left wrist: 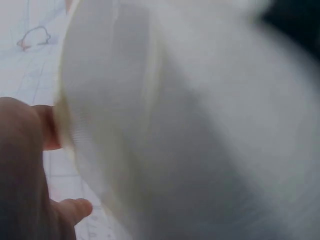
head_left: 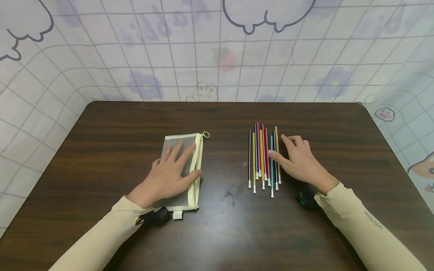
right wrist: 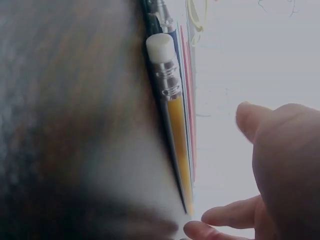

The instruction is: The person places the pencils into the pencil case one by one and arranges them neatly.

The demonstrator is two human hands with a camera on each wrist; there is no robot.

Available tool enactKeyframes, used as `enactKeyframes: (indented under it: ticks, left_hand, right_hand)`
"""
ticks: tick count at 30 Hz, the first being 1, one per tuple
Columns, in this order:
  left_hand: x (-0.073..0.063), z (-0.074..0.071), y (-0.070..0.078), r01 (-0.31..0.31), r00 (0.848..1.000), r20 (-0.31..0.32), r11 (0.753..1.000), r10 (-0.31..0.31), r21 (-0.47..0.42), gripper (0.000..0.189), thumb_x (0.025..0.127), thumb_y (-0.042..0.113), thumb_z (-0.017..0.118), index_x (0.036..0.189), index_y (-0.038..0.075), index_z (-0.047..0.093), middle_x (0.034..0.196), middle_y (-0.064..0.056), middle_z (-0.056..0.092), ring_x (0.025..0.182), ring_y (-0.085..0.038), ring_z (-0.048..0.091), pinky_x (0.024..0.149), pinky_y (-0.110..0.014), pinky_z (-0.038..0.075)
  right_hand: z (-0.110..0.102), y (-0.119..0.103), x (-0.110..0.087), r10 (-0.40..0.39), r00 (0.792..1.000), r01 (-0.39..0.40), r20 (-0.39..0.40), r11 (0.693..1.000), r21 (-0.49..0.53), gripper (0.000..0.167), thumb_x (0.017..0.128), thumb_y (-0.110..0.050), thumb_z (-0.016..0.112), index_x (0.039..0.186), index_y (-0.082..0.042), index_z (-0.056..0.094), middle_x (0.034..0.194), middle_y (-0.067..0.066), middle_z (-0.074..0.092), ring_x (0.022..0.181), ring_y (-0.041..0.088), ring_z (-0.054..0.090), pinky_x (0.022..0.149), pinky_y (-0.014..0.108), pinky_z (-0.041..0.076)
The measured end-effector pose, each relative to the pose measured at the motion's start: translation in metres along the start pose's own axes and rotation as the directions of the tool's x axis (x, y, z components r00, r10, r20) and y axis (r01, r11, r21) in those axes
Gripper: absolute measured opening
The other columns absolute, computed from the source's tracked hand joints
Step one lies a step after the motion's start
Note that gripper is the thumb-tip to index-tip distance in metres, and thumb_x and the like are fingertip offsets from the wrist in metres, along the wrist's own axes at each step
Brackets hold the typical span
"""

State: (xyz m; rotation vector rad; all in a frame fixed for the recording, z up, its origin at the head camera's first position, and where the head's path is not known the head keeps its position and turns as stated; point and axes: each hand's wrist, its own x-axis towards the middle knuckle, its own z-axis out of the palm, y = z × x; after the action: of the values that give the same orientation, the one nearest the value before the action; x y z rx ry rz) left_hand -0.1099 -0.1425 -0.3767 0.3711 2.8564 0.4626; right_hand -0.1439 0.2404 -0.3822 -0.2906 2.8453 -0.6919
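Observation:
A mesh zip pouch (head_left: 181,199) with pale yellow edging lies flat on the table, its zipper strip along the right side. Across it rests my left hand (head_left: 166,177), fingers spread. Blurred pouch mesh (left wrist: 115,75) fills much of the left wrist view. To the right, several colored pencils (head_left: 262,158) with white erasers lie side by side. My right hand (head_left: 300,160) is at their right edge, thumb over the nearest ones, fingers loosely bent. A yellow pencil (right wrist: 177,125) shows close up in the right wrist view, with the fingertips near its far end.
The dark wooden table (head_left: 223,233) carries both the pouch and the pencils. A ring zipper pull (head_left: 205,134) sticks out at the pouch's top right corner. Behind the table hangs a white gridded cloth (head_left: 176,56) with printed drawings.

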Motion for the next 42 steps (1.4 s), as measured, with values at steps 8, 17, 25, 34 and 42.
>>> enactKeyframes:
  ticks: [8, 17, 25, 34, 42]
  left_hand:
    - [-0.001, 0.015, -0.004, 0.011, 0.999, -0.051, 0.994, -0.017, -0.112, 0.074, 0.103, 0.059, 0.043, 0.166, 0.041, 0.011, 0.178, -0.008, 0.001, 0.162, -0.045, -0.01, 0.116, -0.078, 0.01]
    - [-0.004, 0.016, -0.002, 0.012, 0.998, -0.057, 0.985, -0.022, -0.171, 0.07, 0.105, 0.048, 0.042, 0.166, 0.04, 0.01, 0.177, -0.01, 0.002, 0.162, -0.044, -0.012, 0.117, -0.078, 0.003]
    - [-0.005, 0.015, -0.003, 0.008, 0.999, -0.046, 0.981, -0.017, -0.192, 0.067, 0.106, 0.043, 0.039, 0.167, 0.039, 0.011, 0.177, -0.01, 0.002, 0.163, -0.042, -0.013, 0.118, -0.077, 0.002]
    - [-0.006, 0.019, -0.006, 0.017, 0.999, -0.028, 0.973, -0.024, -0.229, 0.066, 0.107, 0.041, 0.037, 0.166, 0.042, 0.008, 0.177, -0.009, -0.001, 0.162, -0.041, -0.015, 0.12, -0.076, -0.007]
    - [-0.004, 0.017, -0.005, 0.013, 0.999, -0.033, 0.967, -0.022, -0.255, 0.066, 0.107, 0.04, 0.035, 0.166, 0.041, 0.004, 0.177, -0.007, -0.001, 0.163, -0.038, -0.016, 0.121, -0.075, -0.007]
  right_hand:
    - [-0.002, 0.003, 0.0, -0.014, 1.0, 0.014, 0.006, 1.0, -0.01, 0.082, 0.104, -0.048, 0.055, 0.159, 0.007, 0.029, 0.145, 0.031, 0.042, 0.122, 0.042, 0.052, 0.099, 0.059, 0.046]
    - [-0.001, 0.005, 0.0, -0.088, 0.993, 0.086, -0.077, 0.996, -0.033, 0.057, 0.103, -0.025, 0.059, 0.148, 0.008, 0.05, 0.12, 0.022, 0.062, 0.087, 0.026, 0.056, 0.077, 0.041, 0.045]
    - [0.0, 0.004, 0.001, -0.092, 0.99, 0.092, -0.106, 0.996, -0.006, 0.046, 0.102, -0.018, 0.059, 0.14, 0.007, 0.058, 0.086, 0.008, 0.064, 0.059, 0.013, 0.044, 0.063, 0.031, 0.036]
    - [0.001, 0.004, 0.002, -0.033, 0.987, 0.031, -0.156, 0.999, -0.016, 0.048, 0.095, -0.021, 0.069, 0.133, 0.007, 0.063, 0.096, 0.012, 0.071, 0.074, 0.018, 0.063, 0.068, 0.032, 0.044]
    - [-0.007, 0.001, -0.002, 0.016, 0.991, -0.02, -0.136, 0.999, -0.032, 0.038, 0.092, -0.017, 0.065, 0.122, 0.005, 0.069, 0.083, 0.008, 0.074, 0.059, 0.012, 0.055, 0.061, 0.028, 0.04]
